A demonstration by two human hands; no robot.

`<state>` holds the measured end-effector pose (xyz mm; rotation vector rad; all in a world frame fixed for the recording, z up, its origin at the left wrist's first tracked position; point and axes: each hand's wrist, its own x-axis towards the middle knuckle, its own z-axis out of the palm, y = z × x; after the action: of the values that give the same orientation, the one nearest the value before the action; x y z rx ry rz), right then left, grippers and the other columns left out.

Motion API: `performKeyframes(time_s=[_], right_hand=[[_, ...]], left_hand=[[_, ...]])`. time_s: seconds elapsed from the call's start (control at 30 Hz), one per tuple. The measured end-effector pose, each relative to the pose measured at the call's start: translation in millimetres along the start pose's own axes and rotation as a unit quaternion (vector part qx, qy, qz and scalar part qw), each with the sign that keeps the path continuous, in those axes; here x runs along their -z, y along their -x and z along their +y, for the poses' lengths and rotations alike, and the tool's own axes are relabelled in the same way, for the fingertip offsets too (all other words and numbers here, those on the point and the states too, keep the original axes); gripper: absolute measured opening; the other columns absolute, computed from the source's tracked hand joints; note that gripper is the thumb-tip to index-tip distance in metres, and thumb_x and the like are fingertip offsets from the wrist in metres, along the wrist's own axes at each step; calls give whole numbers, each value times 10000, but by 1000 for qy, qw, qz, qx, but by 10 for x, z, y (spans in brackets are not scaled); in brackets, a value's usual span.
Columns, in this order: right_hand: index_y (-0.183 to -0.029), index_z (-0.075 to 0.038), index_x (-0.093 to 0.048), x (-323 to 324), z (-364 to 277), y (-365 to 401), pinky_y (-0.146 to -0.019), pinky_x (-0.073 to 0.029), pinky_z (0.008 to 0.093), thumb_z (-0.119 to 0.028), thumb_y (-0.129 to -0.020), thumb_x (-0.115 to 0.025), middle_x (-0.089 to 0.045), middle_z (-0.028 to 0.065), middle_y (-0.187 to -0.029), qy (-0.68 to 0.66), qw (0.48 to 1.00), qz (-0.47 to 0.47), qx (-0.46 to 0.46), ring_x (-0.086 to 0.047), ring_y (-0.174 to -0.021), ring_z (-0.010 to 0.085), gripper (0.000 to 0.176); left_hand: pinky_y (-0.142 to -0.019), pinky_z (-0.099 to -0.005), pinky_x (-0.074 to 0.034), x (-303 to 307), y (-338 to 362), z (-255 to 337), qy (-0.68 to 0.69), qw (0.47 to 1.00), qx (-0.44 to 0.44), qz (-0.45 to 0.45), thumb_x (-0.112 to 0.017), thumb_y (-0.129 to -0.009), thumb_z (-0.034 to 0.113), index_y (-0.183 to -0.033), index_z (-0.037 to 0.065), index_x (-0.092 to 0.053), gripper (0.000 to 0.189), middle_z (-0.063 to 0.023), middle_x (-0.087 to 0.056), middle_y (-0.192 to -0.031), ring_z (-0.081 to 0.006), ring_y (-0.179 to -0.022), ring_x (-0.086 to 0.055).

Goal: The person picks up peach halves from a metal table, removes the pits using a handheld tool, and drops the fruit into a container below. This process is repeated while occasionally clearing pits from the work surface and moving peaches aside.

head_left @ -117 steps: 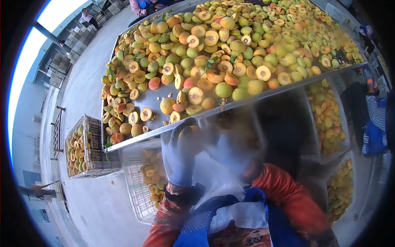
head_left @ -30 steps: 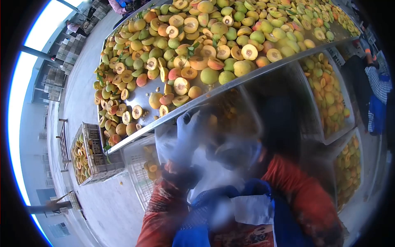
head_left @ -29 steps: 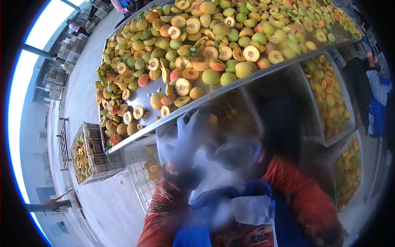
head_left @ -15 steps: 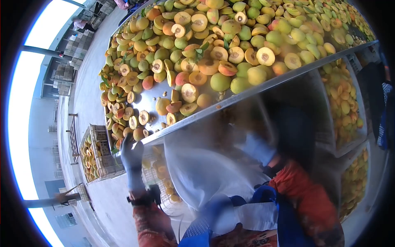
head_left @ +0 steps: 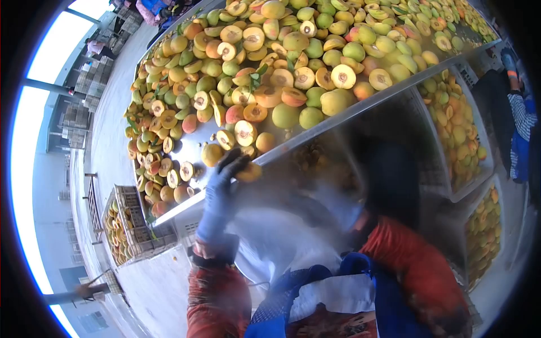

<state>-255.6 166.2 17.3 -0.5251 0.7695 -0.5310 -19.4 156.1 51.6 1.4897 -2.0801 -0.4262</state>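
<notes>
My left hand (head_left: 225,174), in a light glove with dark fingertips, is closed on a yellow fruit piece (head_left: 248,172) at the near edge of a metal table (head_left: 315,125). Whole and halved yellow, green and reddish fruit (head_left: 282,84) covers much of the tabletop. Below the edge, my right hand (head_left: 332,205) is smeared by motion, and its fingers cannot be made out. A pale plastic sheet (head_left: 265,225) hangs between my forearms.
Crates of fruit stand at the right (head_left: 459,132), the lower right (head_left: 484,236) and the left (head_left: 143,217). A person in blue sleeves (head_left: 521,121) is at the right edge. Other people and stacked crates (head_left: 90,79) show at the upper left.
My left hand has moved right along the table edge and closed on a fruit piece. My right hand is still blurred below the edge. The view has shifted slightly.
</notes>
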Motion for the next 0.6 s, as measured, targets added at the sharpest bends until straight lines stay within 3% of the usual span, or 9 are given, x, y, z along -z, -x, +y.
performKeyframes(time_s=[0.13,0.2,0.23,0.3,0.37,0.43,0.5,0.53,0.6], right_hand=[[-915,-55,-607,-63,236,-174,-431,-400,230,-244,-801,-648,-533,8,-623,151,963,-96,199,-497,-469,70,224],[-900,-41,-597,-151,252,-58,-439,-408,236,-248,-795,-652,-547,18,-624,74,978,-69,184,-511,-474,76,238],[-892,-34,-592,-200,264,2,-442,-412,238,-250,-792,-654,-554,23,-624,34,982,-55,176,-519,-477,80,246],[-877,-20,-582,-267,283,82,-449,-419,244,-254,-786,-657,-568,33,-624,-46,986,-29,158,-533,-482,86,262],[-872,-22,-578,-231,328,40,-470,-433,266,-274,-768,-674,-582,63,-633,150,976,5,157,-556,-502,120,289],[-866,-24,-574,-225,378,21,-492,-448,287,-294,-749,-691,-596,92,-642,340,928,38,147,-580,-522,154,317],[-893,-36,-570,-275,444,25,-522,-465,353,-339,-744,-682,-612,145,-681,517,759,147,368,-605,-555,251,356],[-893,-36,-570,-326,419,86,-522,-465,353,-339,-744,-682,-612,145,-681,518,759,144,368,-605,-555,251,356],[-938,-40,-559,-457,304,274,-544,-469,401,-275,-772,-617,-613,164,-712,637,631,235,375,-609,-603,312,294]], left_hand=[[-968,-359,-368,-258,276,545,154,986,69,0,-574,-614,-67,-1192,42,-503,592,-166,-509,-1218,-293,-1156,-466],[-948,-343,-385,-312,338,696,511,820,229,118,-568,-658,-49,-1213,24,-479,567,-162,-522,-1207,-260,-1138,-486],[-948,-343,-385,-327,353,730,512,819,227,120,-568,-658,-49,-1213,24,-479,567,-162,-522,-1207,-260,-1138,-486],[-909,-331,-416,-366,372,769,130,977,129,113,-576,-697,-28,-1222,11,-463,539,-140,-557,-1156,-235,-1087,-524],[-850,-321,-449,-557,466,616,193,959,141,150,-584,-720,-13,-1196,9,-484,487,-110,-585,-1090,-220,-997,-564],[-826,-310,-453,-601,536,499,243,946,162,140,-578,-719,-23,-1167,8,-504,456,-92,-590,-1047,-194,-938,-569],[-804,-294,-455,-678,567,339,217,953,139,161,-571,-722,-21,-1144,2,-515,426,-97,-591,-1015,-181,-903,-568],[-800,-294,-456,-766,601,163,177,958,105,199,-558,-754,27,-1154,-2,-510,404,-105,-592,-1016,-184,-902,-569],[-796,-295,-456,-768,603,111,135,960,72,236,-545,-786,75,-1163,-5,-505,388,-113,-592,-1018,-187,-902,-569]])
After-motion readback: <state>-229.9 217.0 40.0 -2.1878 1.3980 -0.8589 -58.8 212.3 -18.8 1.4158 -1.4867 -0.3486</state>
